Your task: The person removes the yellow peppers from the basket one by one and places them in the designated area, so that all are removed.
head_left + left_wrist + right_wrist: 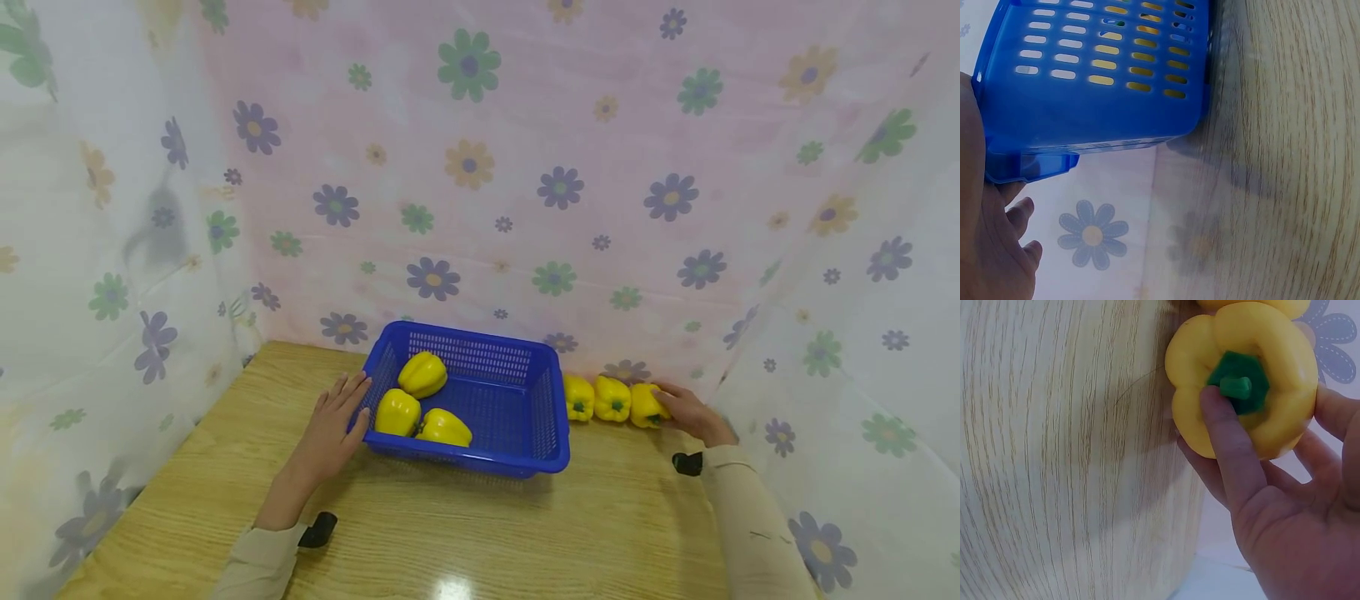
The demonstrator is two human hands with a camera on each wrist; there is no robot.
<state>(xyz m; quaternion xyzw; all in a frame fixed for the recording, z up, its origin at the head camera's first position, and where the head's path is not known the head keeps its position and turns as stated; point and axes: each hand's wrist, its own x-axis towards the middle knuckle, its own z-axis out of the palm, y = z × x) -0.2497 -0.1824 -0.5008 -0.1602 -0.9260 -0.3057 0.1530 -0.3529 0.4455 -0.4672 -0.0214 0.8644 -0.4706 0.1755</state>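
Observation:
My left hand rests on the left rim of a blue plastic basket, its fingers fairly straight. Three yellow bell peppers lie inside the basket, one toward the back and two near the front left corner. To the right of the basket, my right hand holds the rightmost yellow bell pepper of a row of three. The right wrist view shows the thumb on the pepper's front beside its green stem, with other fingers around its side. Next to it in the row is another pepper.
The wooden table carries the basket and the row of peppers. A third pepper of the row sits close against the basket's right side. Flower-patterned cloth hangs behind the table and along both sides.

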